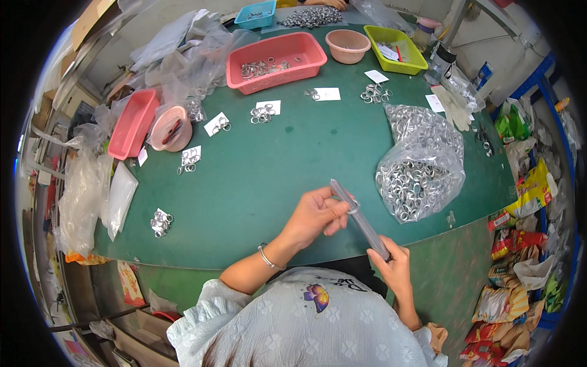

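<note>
My right hand (394, 264) is wrapped round the thick lower end of a grey tapered ring mandrel (365, 227), which slants up to the left above the table's near edge. Around its upper part sits a silver-coloured ring (353, 208). The thumb and fingers of my left hand (317, 215) pinch this ring at its side; a bracelet shows on that wrist. Right of the mandrel lies a clear plastic bag (422, 177) full of similar rings.
Small ring piles with paper slips, such as one pile (262, 114), stand across the green table (293, 159). Behind them are a pink basket (278, 82), a round pink bowl (348, 55) and a lime-green basket (416, 64). Another person's hand (333, 3) shows at the far edge.
</note>
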The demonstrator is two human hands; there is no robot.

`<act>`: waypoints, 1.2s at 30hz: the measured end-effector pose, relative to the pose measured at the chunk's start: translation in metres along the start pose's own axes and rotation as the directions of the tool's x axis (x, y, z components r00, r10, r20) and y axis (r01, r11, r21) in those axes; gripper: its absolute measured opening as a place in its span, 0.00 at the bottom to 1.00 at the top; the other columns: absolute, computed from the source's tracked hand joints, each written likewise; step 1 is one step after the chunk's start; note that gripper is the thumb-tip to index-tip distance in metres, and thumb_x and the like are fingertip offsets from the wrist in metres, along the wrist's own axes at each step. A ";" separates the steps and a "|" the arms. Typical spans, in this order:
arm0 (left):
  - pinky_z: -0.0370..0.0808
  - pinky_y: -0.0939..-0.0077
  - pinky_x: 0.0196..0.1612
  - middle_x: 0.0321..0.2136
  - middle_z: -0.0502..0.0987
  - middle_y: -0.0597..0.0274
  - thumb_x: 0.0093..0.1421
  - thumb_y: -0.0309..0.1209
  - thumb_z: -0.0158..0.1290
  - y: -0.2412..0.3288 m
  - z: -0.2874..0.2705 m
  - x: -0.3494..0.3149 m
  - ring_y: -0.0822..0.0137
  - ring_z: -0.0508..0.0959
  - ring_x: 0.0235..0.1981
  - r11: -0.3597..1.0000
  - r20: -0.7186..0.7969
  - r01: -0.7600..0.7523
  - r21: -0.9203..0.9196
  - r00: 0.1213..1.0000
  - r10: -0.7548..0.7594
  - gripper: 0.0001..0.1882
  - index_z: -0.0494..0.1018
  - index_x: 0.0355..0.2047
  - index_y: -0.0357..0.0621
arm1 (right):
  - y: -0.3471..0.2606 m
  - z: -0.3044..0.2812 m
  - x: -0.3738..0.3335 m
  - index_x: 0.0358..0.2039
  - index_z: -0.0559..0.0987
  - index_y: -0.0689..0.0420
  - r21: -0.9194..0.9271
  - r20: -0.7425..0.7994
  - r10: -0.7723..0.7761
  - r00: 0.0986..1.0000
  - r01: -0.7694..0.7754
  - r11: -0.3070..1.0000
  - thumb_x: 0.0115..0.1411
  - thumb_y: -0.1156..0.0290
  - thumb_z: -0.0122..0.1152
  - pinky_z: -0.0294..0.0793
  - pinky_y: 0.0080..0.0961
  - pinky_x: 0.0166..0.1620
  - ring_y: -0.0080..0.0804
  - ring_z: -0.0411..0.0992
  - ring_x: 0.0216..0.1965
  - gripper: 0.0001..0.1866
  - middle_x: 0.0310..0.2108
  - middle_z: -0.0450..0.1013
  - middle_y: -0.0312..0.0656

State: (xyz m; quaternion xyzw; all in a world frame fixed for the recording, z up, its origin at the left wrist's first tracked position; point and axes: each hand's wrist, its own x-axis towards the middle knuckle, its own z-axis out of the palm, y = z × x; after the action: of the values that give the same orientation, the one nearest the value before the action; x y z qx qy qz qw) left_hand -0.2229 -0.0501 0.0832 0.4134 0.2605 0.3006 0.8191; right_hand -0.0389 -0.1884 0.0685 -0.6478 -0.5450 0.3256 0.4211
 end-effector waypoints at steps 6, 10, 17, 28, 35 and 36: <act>0.71 0.82 0.34 0.40 0.73 0.59 0.53 0.26 0.58 -0.015 0.011 -0.002 0.74 0.73 0.33 0.915 0.036 -0.308 0.260 0.950 0.310 0.17 0.72 0.43 0.34 | -0.019 -0.002 0.003 0.38 0.75 0.66 0.069 -0.013 -0.006 1.000 0.007 0.998 0.50 0.75 0.64 0.66 0.20 0.26 0.23 0.66 0.20 0.15 0.22 0.71 0.43; 0.69 0.75 0.46 0.45 0.70 0.58 0.48 0.20 0.60 -0.010 0.014 -0.007 0.70 0.71 0.44 0.987 0.115 -0.127 0.097 0.987 0.115 0.22 0.70 0.45 0.33 | -0.027 -0.005 0.002 0.38 0.75 0.66 0.098 -0.006 0.003 1.000 -0.002 0.995 0.51 0.75 0.64 0.65 0.20 0.25 0.22 0.64 0.19 0.14 0.20 0.69 0.42; 0.70 0.75 0.45 0.39 0.71 0.60 0.47 0.21 0.62 -0.015 0.019 -0.010 0.70 0.72 0.40 0.999 0.099 -0.043 0.034 0.994 0.039 0.19 0.73 0.41 0.32 | -0.034 -0.007 0.000 0.39 0.75 0.64 0.082 0.057 -0.005 0.998 0.001 0.997 0.52 0.74 0.63 0.63 0.22 0.22 0.26 0.63 0.16 0.14 0.17 0.67 0.42; 0.70 0.77 0.40 0.31 0.72 0.62 0.40 0.30 0.68 -0.019 0.017 -0.003 0.69 0.73 0.34 0.997 0.130 -0.040 0.059 0.991 0.032 0.22 0.75 0.35 0.34 | -0.046 -0.012 -0.002 0.39 0.74 0.64 0.047 0.075 -0.018 0.997 0.014 0.999 0.51 0.75 0.64 0.68 0.28 0.25 0.40 0.70 0.20 0.15 0.22 0.71 0.49; 0.72 0.78 0.41 0.34 0.72 0.62 0.45 0.21 0.64 -0.019 0.011 0.001 0.71 0.74 0.36 0.995 0.232 -0.086 0.046 0.970 0.073 0.18 0.73 0.38 0.31 | -0.051 -0.013 -0.001 0.38 0.74 0.63 0.018 0.062 -0.020 0.998 0.019 1.000 0.51 0.74 0.64 0.68 0.30 0.24 0.43 0.71 0.19 0.14 0.21 0.71 0.49; 0.72 0.78 0.41 0.33 0.72 0.62 0.45 0.21 0.64 -0.020 0.012 0.001 0.71 0.74 0.36 0.995 0.234 -0.095 0.044 0.969 0.082 0.18 0.73 0.38 0.31 | -0.051 -0.013 -0.002 0.38 0.74 0.63 0.001 0.057 -0.020 0.998 0.020 1.000 0.51 0.74 0.64 0.68 0.30 0.24 0.44 0.71 0.20 0.14 0.21 0.71 0.49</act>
State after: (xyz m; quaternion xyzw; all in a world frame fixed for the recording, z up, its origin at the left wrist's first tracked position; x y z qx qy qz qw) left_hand -0.2085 -0.0650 0.0724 0.4791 0.1525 0.2791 0.8181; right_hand -0.0499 -0.1900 0.1196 -0.6329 -0.5630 0.3398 0.4087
